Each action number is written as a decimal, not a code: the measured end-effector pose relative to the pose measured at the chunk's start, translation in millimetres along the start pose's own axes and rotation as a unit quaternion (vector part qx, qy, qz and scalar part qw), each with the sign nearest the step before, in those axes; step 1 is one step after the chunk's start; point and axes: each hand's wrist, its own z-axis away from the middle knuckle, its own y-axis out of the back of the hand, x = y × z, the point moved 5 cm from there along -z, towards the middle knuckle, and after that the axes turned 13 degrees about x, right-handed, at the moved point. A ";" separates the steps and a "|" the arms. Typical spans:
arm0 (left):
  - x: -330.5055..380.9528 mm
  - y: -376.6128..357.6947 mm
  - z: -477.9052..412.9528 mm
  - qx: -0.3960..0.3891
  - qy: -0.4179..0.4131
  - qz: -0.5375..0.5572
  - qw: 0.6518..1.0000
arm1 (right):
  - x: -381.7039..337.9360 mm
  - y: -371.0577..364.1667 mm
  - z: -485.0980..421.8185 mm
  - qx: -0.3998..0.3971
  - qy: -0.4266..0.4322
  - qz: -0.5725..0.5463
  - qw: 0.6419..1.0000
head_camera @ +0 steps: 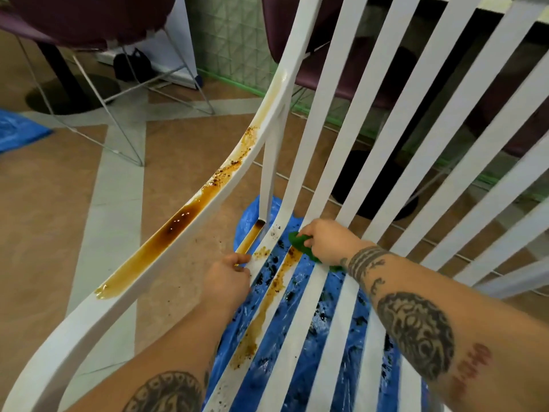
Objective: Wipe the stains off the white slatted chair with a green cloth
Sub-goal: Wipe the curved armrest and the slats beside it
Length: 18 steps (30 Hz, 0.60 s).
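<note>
Early stage: right hand (326, 242) pinches bunched green cloth (298, 242) at 5 o'clock on glossy white slatted chair (316, 114) seat, left hand (228, 278) curls round a slat, brown liquid stains (175, 226) on 9 o'clock armrest and seat slat unwiped.

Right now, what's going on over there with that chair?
A person is wiping a white slatted chair. The right hand holds a green cloth against a seat slat near the backrest, at the upper end of a brown stain streak. The left hand grips a neighbouring slat with curled fingers. A long brown pool lies unwiped on the curved side rail. A blue plastic sheet covers the floor underneath.
</note>
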 end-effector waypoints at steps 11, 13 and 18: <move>0.7 0.9 -0.5 -0.009 0.038 0.039 0.998 | -11.1 -18.1 22.1 0.080 0.007 -0.028 0.996; 3.5 2.4 1.2 -0.007 0.049 0.038 0.998 | -12.2 -7.8 17.0 0.016 0.011 -0.028 0.999; 3.6 0.6 3.8 -0.009 0.064 0.040 0.997 | -16.1 8.4 7.2 0.003 0.002 -0.009 1.000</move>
